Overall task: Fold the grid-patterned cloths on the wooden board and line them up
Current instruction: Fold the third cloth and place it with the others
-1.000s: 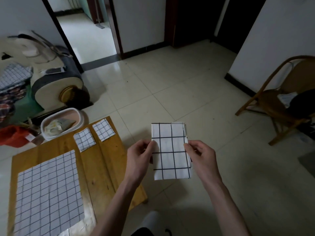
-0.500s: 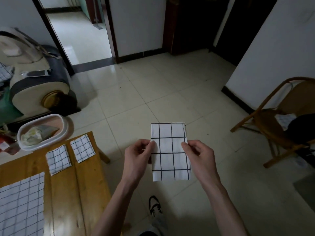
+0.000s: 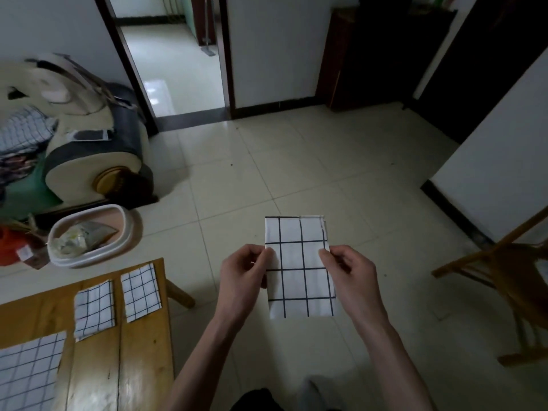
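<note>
Lying flat at the near left edge of the yellow-brown wooden plank surface is a large unfolded white cloth with a dark grid, partly cut off by the picture. Near the surface's far right corner two small folded grid-patterned squares sit just beside each other without touching, the left folded square a little nearer than the right folded square. Beyond the far edge a white oval plastic tub with crumpled paper stands on the pale tiled floor. Off the surface's right edge, above the floor, the left hand and the right hand hold a half-folded white grid cloth upright, each grip clamped on one side edge between thumb and fingers.
</note>
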A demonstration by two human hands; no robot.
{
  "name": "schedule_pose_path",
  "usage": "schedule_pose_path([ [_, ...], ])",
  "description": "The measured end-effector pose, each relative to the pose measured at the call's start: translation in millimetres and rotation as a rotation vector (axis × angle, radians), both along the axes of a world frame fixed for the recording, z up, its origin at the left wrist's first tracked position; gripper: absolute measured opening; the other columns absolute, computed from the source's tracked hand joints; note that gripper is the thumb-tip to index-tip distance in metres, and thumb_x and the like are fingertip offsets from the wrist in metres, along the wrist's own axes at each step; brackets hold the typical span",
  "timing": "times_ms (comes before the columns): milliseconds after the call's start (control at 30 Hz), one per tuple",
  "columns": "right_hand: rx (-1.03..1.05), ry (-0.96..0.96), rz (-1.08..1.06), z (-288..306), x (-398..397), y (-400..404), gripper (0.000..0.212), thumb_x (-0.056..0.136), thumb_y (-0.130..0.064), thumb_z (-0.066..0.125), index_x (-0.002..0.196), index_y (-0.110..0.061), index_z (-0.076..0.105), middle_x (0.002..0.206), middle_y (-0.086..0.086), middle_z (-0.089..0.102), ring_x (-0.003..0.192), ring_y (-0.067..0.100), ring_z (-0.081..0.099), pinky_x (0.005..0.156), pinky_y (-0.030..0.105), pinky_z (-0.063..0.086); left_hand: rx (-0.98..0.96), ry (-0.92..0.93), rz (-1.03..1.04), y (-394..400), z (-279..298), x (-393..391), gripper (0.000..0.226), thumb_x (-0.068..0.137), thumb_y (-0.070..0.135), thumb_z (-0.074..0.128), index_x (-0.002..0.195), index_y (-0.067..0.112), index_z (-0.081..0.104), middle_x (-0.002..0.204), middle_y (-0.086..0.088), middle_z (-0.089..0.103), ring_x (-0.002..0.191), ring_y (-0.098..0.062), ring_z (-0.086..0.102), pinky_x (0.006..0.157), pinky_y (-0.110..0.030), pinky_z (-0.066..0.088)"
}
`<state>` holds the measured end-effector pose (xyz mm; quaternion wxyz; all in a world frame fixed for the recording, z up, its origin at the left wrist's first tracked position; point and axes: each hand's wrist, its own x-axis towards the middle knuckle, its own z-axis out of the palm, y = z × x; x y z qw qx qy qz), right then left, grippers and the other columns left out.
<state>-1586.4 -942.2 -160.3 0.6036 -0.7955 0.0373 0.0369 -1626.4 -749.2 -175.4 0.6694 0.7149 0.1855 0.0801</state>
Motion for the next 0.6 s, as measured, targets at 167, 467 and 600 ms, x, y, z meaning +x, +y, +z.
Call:
schedule_pose_path([
  [167,0.008,0.031,0.091,-7,61,20,0.007,0.099,-0.032,0.07,0.096,-0.027,0.074,0.092,-0.013,0.075,0.091,0.002,0.07,0.079,0.017,0.052,0.024,0.008,0.062,18,-5,45,0.015,0.101,0.025,0.063,0.095,0.015,0.073,0.084,-0.001,0.071,0.069,-0.011,0.064,0.061,-0.025,0.056],
  [467,-0.006,0.009,0.293,-20,211,66,0.008,0.1,-0.03,0.069,0.093,-0.028,0.073,0.087,-0.013,0.073,0.085,0.005,0.069,0.071,0.01,0.05,0.032,0.051,0.295,47,-14,162,0.015,0.1,0.03,0.064,0.099,0.016,0.071,0.089,-0.004,0.072,0.075,-0.013,0.068,0.064,-0.023,0.057],
  [600,0.001,0.021,0.384,-17,279,85,0.009,0.099,-0.032,0.069,0.093,-0.027,0.073,0.085,-0.01,0.073,0.083,0.009,0.068,0.069,0.012,0.05,0.03,0.043,0.411,54,-9,215,0.016,0.1,0.029,0.065,0.097,0.015,0.071,0.087,-0.005,0.072,0.074,-0.018,0.067,0.063,-0.026,0.057],
])
